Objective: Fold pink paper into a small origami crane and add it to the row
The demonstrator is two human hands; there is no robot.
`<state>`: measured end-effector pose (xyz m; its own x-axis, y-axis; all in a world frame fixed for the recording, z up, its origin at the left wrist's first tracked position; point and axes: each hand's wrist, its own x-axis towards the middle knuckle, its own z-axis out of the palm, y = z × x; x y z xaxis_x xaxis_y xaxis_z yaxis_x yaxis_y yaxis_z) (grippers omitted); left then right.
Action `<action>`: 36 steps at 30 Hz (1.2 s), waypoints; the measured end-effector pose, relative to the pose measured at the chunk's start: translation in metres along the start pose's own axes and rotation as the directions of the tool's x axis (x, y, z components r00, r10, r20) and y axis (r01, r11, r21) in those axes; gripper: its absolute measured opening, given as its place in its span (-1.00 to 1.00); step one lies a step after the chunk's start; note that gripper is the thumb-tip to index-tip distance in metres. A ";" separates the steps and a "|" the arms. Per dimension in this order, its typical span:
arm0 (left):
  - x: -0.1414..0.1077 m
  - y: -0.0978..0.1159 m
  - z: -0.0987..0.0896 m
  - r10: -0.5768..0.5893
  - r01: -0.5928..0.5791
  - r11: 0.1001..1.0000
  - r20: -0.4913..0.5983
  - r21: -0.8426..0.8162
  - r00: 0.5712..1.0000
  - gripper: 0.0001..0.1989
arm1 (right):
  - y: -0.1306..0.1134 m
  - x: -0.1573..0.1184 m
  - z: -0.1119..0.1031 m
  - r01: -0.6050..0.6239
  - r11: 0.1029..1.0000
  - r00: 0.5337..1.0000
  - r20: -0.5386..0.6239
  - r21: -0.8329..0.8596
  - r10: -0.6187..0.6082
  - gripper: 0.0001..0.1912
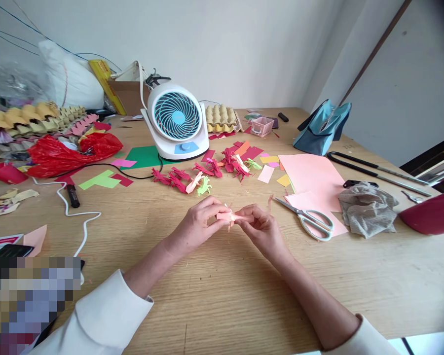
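Observation:
Between my two hands is a small piece of cut and twisted light pink paper (227, 216), held just above the table. My left hand (198, 219) pinches its left end between thumb and fingers. At the other end, my right hand (262, 228) grips a narrow twisted part. Parts of the paper are hidden behind my fingertips. Beyond my hands lies a row of crumpled paper pieces, among them dark pink ones (177, 178) and a light green one (204, 186). White-handled scissors (315, 222) rest to the right, partly on pink paper sheets (311, 177).
A white fan (177, 118) stands at the back. Coloured paper scraps (101, 180) lie around it. At right are a grey cloth (368, 209), a blue bag (321, 128) and a dark red object (432, 214). A white cable (85, 229), red plastic bag (70, 153) and egg trays (40, 118) occupy the left.

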<state>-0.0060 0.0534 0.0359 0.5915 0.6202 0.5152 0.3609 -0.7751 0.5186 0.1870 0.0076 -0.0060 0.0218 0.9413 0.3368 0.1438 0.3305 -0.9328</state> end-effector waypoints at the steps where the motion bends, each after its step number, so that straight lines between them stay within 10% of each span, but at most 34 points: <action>1: 0.000 0.000 0.000 -0.004 0.004 1.000 0.011 -0.004 1.000 -0.85 | 0.000 0.000 0.000 -0.003 1.000 1.000 -0.001 -0.003 0.003 -0.95; 18: -0.003 0.012 0.006 -0.011 -0.001 0.969 0.046 0.249 0.999 -0.82 | -0.011 -0.007 0.004 0.350 0.845 0.932 0.055 -0.403 -0.359 -0.78; 36: -0.003 0.007 0.007 0.006 -0.023 0.981 0.091 0.192 0.996 -0.79 | -0.015 -0.005 -0.003 0.324 0.853 0.946 0.129 -0.410 -0.298 -0.79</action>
<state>-0.0003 0.0456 0.0330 0.6566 0.6019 0.4545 0.4786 -0.7982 0.3658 0.1880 -0.0020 0.0072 -0.1493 0.8010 0.5798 0.5351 0.5585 -0.6338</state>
